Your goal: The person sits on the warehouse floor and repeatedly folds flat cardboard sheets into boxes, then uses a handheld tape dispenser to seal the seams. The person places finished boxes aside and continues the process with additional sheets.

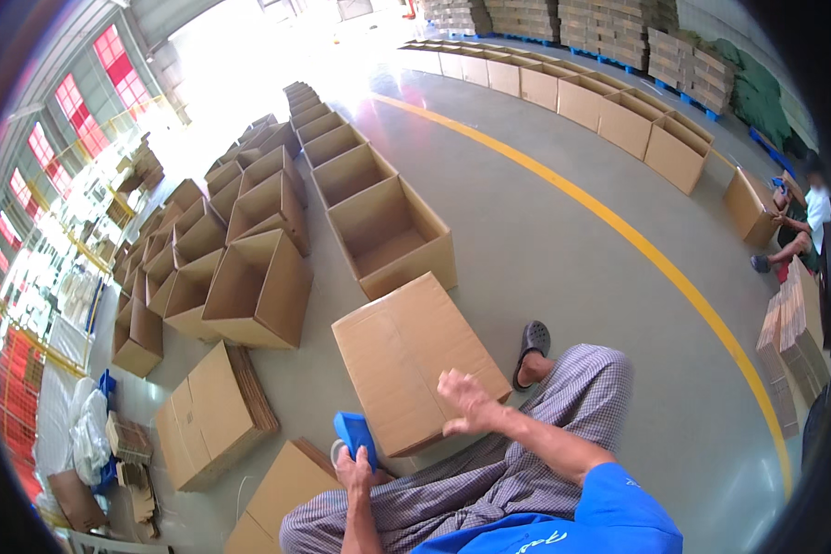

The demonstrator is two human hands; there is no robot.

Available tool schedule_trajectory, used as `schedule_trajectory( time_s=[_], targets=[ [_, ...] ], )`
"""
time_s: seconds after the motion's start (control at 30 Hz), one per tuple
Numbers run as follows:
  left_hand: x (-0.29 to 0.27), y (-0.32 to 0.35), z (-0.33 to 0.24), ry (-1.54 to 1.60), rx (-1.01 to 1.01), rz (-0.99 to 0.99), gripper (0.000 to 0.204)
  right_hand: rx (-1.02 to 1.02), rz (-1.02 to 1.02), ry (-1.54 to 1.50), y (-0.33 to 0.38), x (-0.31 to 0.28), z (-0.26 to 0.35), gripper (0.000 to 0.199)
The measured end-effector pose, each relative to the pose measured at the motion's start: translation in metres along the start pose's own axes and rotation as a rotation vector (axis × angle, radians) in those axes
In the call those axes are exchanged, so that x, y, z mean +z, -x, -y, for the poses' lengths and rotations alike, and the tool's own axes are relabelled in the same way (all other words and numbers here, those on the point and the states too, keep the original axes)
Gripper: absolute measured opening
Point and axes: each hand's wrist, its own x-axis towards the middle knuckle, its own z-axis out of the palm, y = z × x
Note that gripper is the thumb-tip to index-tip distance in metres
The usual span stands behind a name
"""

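Observation:
Between my knees stands a brown cardboard box [406, 342], a closed face with a centre seam turned up. My left hand [354, 471] is wrapped round a blue tape dispenser [353, 429] beside the box's near left corner; a pale roll of tape shows at its side. Over the right part of the box's upper face is my right hand [469, 403], fingers spread and nothing held. Whether its palm touches the cardboard I cannot tell.
Open-topped boxes [392, 231] run away in a row ahead, with more boxes [258, 286] at the left. Flat cardboard stacks [208, 415] lie left of me. Another box row [609, 115] stands beyond a yellow floor line [563, 185]. A person [803, 217] sits with a box at far right.

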Motion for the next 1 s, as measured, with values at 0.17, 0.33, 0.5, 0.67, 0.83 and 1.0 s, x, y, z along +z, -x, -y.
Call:
schedule_trajectory(
  time_s=[0.17, 0.33, 0.5, 0.67, 0.83, 1.0],
  targets=[
    [-0.032, -0.014, -0.076, 0.168, 0.132, 0.035, 0.02, -0.238, -0.195, 0.363, 0.031, 0.043, 0.014, 0.062],
    [-0.05, -0.014, -0.098, -0.093, 0.537, 0.078, 0.025, -0.246, -0.31, 0.175, -0.009, 0.048, 0.003, 0.049],
    [-0.044, -0.008, -0.146, -0.306, 0.994, 0.162, 0.03, 0.135, 0.096, -0.455, -0.062, 0.007, -0.014, 0.085],
    [-0.064, 0.001, -0.135, -0.316, 1.037, 0.233, 0.037, -0.03, -0.107, -1.08, -0.041, -0.053, 0.023, 0.093],
    [-0.063, -0.002, -0.15, -0.194, 1.003, 0.504, 0.033, -0.149, 0.123, -1.238, -0.015, -0.089, 0.032, 0.068],
    [-0.068, -0.016, -0.144, 0.052, 0.714, 0.919, 0.029, 0.03, 0.179, -1.431, 0.013, -0.074, 0.031, 0.027]
  ],
)
